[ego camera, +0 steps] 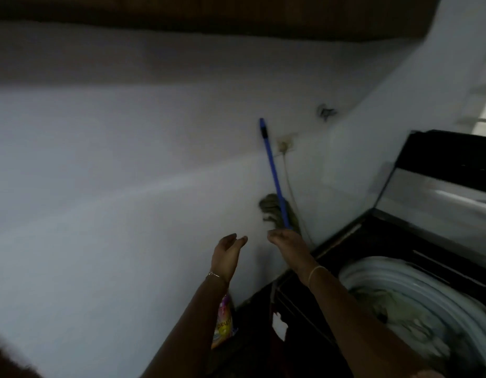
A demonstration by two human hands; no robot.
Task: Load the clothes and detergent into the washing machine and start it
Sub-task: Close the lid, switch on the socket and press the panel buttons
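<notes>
The view is blurred. A top-loading washing machine (345,241) stands at the lower right, its lid (438,170) raised. Pale clothes (394,304) lie inside its white drum (416,276). A colourful detergent packet (224,323) shows below my left forearm, beside the machine. Both my arms are stretched forward toward the white wall. My left hand (227,253) is held out with relaxed fingers and holds nothing. My right hand (287,242) is also stretched out with nothing in it, just left of the machine's back corner.
A mop with a blue handle (273,170) leans in the corner, its greenish head (273,210) behind my right hand. A wall socket (284,144) with a cord and a tap (326,111) sit on the wall. A window (484,115) is at far right.
</notes>
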